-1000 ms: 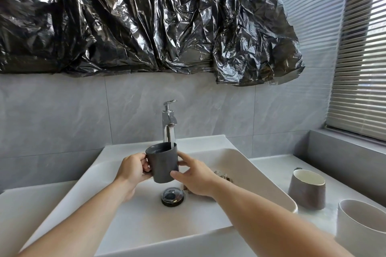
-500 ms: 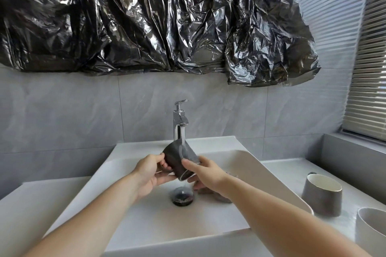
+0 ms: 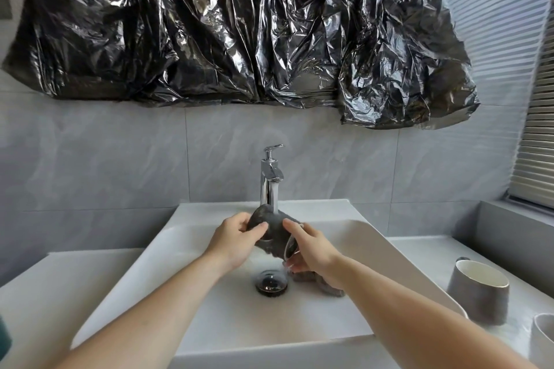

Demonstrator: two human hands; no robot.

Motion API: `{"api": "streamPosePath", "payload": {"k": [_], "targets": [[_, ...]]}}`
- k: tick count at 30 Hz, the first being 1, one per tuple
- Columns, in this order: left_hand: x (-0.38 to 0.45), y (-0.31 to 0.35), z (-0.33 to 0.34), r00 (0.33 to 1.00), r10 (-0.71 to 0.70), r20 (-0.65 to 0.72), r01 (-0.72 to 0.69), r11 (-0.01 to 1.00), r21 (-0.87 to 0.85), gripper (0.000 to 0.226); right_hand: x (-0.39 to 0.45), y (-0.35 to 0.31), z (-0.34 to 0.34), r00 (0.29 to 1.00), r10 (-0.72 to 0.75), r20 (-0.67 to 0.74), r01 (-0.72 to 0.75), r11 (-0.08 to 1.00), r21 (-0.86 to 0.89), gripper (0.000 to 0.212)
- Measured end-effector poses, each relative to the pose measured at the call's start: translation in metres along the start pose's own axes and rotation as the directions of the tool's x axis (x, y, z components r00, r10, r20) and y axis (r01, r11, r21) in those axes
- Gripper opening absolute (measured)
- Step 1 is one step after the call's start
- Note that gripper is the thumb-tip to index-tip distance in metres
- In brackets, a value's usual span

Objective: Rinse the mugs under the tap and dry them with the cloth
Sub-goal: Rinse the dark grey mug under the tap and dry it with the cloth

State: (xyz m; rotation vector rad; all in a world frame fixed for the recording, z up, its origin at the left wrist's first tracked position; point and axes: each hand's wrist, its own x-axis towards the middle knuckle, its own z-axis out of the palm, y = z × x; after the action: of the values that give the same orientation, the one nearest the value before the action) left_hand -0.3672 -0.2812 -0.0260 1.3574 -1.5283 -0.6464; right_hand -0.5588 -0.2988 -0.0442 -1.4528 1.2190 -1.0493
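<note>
Soft daylight enters from the window blinds (image 3: 536,141) at three o'clock, leaving the room evenly bright with a cool grey cast. The crinkled black plastic sheet (image 3: 239,27) at twelve o'clock throws scattered silver glare off its creases. The chrome tap (image 3: 270,180) carries sharp highlights. Shadows are faint and diffuse inside the white basin (image 3: 209,320). Wide-angle distortion bends the wall tiles and blinds toward the edges. The dark mug (image 3: 271,234) at centre is smeared with motion blur; the forearms at six o'clock look soft.
</note>
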Motion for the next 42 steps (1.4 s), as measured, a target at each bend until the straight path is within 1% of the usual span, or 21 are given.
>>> {"api": "streamPosePath", "payload": {"k": [3,5,6,10,12,14,17,23,25,29,32,35,37,40,42], "targets": [[-0.001,0.001,0.002,1.000,-0.023,0.022,0.023,0.999,-0.037,0.029,0.001,0.000,0.000,1.000,-0.013,-0.019,0.014,0.999,0.050,0.052],[-0.002,0.002,0.002,0.999,-0.031,0.041,0.034,0.997,-0.070,0.040,0.002,0.000,-0.001,0.999,-0.020,-0.038,0.024,0.996,0.082,0.052],[-0.003,0.003,0.003,0.998,-0.032,0.056,0.037,0.996,-0.084,0.040,0.003,0.000,-0.001,0.999,-0.021,-0.049,0.026,0.995,0.093,0.052],[-0.006,0.008,0.006,0.988,-0.065,0.141,0.094,0.973,-0.209,0.024,0.004,0.000,-0.002,0.995,-0.043,-0.085,0.052,0.993,0.105,0.047],[-0.008,0.011,0.008,0.985,-0.083,0.152,0.121,0.957,-0.265,0.022,0.005,0.000,-0.001,0.990,-0.075,-0.116,0.087,0.991,0.099,0.042],[-0.009,0.011,0.008,0.984,-0.091,0.154,0.129,0.956,-0.264,0.021,0.006,0.000,-0.001,0.984,-0.107,-0.140,0.123,0.986,0.111,0.040],[-0.008,0.007,0.007,0.988,-0.075,0.137,0.101,0.977,-0.188,0.019,0.006,-0.001,-0.002,0.975,-0.140,-0.172,0.155,0.985,0.079,0.041],[-0.003,0.002,0.004,0.990,-0.082,0.115,0.096,0.988,-0.124,0.032,0.003,-0.004,0.001,0.974,-0.171,-0.146,0.181,0.982,0.058,0.048],[-0.002,0.001,0.004,0.987,-0.096,0.128,0.114,0.983,-0.146,0.034,0.002,-0.004,0.001,0.971,-0.194,-0.138,0.202,0.979,0.042,0.047],[-0.002,0.003,0.005,0.977,-0.135,0.166,0.176,0.947,-0.270,0.021,0.000,-0.004,0.001,0.960,-0.240,-0.141,0.243,0.970,0.007,0.048],[-0.004,0.004,0.006,0.969,-0.162,0.185,0.207,0.945,-0.255,0.023,0.000,-0.003,0.002,0.950,-0.274,-0.148,0.276,0.961,-0.006,0.056],[-0.004,0.002,0.007,0.956,-0.203,0.210,0.250,0.941,-0.229,0.033,-0.001,-0.003,0.002,0.942,-0.312,-0.121,0.298,0.947,-0.120,0.056],[-0.003,0.001,0.006,0.951,-0.207,0.228,0.261,0.935,-0.242,0.031,-0.002,-0.004,0.002,0.943,-0.313,-0.110,0.295,0.943,-0.154,0.056],[-0.001,0.002,0.005,0.957,-0.171,0.233,0.237,0.926,-0.292,0.024,0.000,-0.004,0.002,0.948,-0.298,-0.114,0.293,0.954,-0.061,0.054],[-0.001,0.003,0.006,0.968,-0.137,0.208,0.199,0.929,-0.312,0.022,0.002,-0.004,0.002,0.949,-0.292,-0.120,0.292,0.956,-0.022,0.055]]}}
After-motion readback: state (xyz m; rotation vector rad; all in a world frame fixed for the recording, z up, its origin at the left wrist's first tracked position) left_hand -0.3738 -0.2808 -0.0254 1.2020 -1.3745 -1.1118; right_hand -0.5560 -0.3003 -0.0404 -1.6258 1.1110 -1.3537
